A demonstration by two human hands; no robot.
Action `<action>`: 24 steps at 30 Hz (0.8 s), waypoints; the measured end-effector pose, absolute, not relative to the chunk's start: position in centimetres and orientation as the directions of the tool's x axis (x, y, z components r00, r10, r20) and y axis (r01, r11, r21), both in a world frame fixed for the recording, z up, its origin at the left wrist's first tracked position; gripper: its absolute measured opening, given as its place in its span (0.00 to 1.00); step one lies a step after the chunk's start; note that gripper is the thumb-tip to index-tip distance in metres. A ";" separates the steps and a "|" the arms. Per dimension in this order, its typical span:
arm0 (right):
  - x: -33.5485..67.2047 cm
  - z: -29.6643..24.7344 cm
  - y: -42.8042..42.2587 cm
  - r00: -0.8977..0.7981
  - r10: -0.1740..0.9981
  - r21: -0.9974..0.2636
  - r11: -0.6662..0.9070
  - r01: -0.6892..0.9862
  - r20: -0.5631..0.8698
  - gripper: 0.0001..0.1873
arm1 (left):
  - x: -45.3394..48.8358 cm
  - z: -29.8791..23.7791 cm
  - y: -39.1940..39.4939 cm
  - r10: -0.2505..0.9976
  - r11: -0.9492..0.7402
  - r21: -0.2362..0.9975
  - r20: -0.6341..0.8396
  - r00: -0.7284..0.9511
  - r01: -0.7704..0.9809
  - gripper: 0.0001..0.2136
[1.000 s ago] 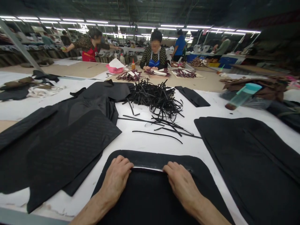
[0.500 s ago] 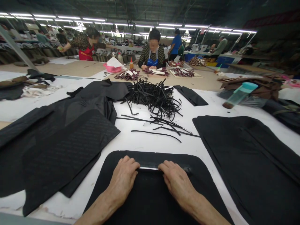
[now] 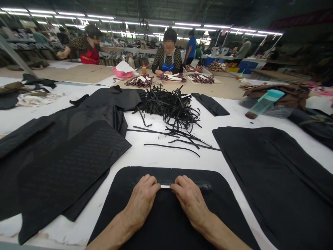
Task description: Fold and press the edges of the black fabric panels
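A black fabric panel (image 3: 122,194) with rounded corners lies on the white table right in front of me. A folded edge with a thin pale line (image 3: 165,186) runs across its upper part. My left hand (image 3: 142,201) and my right hand (image 3: 189,201) rest side by side on this fold, fingers curled down and pressing it, almost touching each other. A shiny strip (image 3: 205,186) continues to the right of my right hand.
Black quilted panels (image 3: 70,156) are stacked at left, a wide black panel (image 3: 273,173) at right. A heap of black strips (image 3: 169,107) lies mid-table, a teal-capped bottle (image 3: 264,103) at the right. Across the table a person (image 3: 168,55) sits working; others stand behind.
Both hands have slid toward each other along the fold; the gap between them has shrunk from wide to nearly closed.
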State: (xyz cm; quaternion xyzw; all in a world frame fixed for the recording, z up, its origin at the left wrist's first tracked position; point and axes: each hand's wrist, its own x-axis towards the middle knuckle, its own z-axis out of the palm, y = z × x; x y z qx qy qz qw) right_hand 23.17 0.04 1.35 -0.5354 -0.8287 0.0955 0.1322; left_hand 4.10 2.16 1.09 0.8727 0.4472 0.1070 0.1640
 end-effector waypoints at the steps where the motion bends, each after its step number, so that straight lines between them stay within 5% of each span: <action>1: 23.3 1.2 0.0 -0.408 0.904 -0.288 0.428 0.857 0.131 0.07 | 4.0 1.0 2.1 0.803 -0.565 0.376 0.047 0.594 0.734 0.11; 7: 24.1 0.7 -0.4 -0.522 0.836 -0.223 0.548 0.806 0.167 0.04 | 2.9 1.2 2.1 0.694 -0.693 0.330 0.064 0.717 0.641 0.08; 11: 24.2 0.7 -0.6 -0.586 0.788 -0.145 0.612 0.777 0.188 0.08 | 2.9 1.4 2.0 0.608 -0.784 0.195 0.046 0.793 0.590 0.12; 24: 26.2 1.2 -0.8 -0.674 0.729 -0.054 0.683 0.729 0.119 0.07 | 3.9 1.4 1.3 0.549 -0.835 -0.062 -0.034 0.835 0.547 0.19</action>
